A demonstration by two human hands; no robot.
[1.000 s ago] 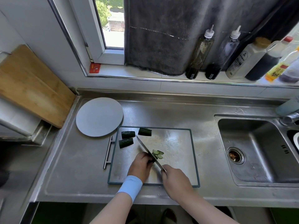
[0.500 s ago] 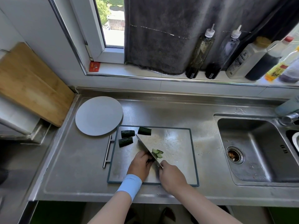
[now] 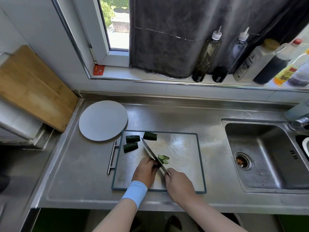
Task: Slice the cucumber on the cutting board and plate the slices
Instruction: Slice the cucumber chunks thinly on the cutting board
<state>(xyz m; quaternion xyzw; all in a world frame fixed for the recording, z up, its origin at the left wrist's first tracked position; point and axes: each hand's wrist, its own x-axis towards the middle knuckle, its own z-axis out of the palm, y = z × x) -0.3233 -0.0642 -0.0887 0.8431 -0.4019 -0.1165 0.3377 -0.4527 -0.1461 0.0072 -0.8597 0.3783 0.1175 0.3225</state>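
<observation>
Hands first: left hand (image 3: 145,169), blue wristband on, is curled down over the cucumber piece being cut, pinning it to the cutting board (image 3: 182,148) so it cannot roll; the piece itself is almost fully hidden under the fingers. Right hand (image 3: 179,182) is clenched round the handle of the knife (image 3: 153,154), blade angled far-left across the board, its edge right beside the left knuckles, likely used as a guide for thin cuts. Cut slices (image 3: 163,159) lie in a small overlapping pile just right of the blade, where they fall off it. Three uncut cucumber chunks (image 3: 133,138) wait at the far-left corner of the board, out of the blade's path. Plate (image 3: 102,120) sits bare on the tabletop (image 3: 83,164) just beyond that corner, close for transfer. Judgement: slicing is early, plating not begun.
</observation>
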